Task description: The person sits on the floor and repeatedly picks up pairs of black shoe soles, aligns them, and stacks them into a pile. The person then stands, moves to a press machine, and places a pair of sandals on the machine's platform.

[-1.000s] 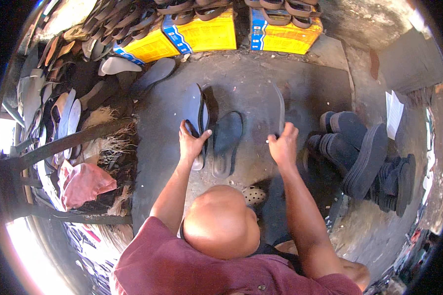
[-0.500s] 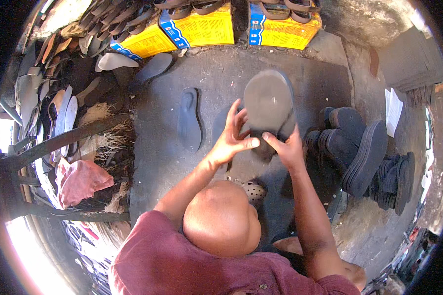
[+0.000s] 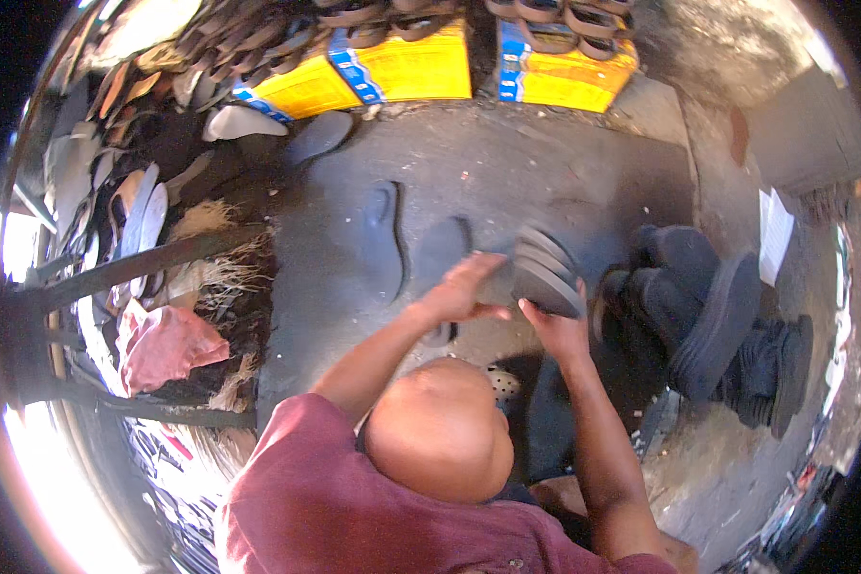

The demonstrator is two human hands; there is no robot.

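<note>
Grey layered soles [image 3: 545,273] are held in the right hand [image 3: 562,330], its grip closed on their near end with the thumb along the left side. They are tilted and raised over the dark floor [image 3: 536,158]. The left hand [image 3: 457,290] is just beside them on the left, its grip open, with fingers and thumb spread toward the soles; the frame is blurred here, so I cannot tell whether the fingertips touch.

A blue-grey sole [image 3: 385,244] lies lengthwise on the floor to the left of that hand. Between the two, a dark sole [image 3: 444,241] is partly covered by the left hand and wrist. To the right of the right hand is a heap of thick black soles [image 3: 708,320], some leaning on others, with a white sheet of paper [image 3: 775,234] beyond it. Brown sandals [image 3: 588,19] stand on yellow and blue boxes [image 3: 407,67] at the far edge. On the left, a pink cloth [image 3: 167,349] is near a dark wooden frame [image 3: 167,261].
</note>
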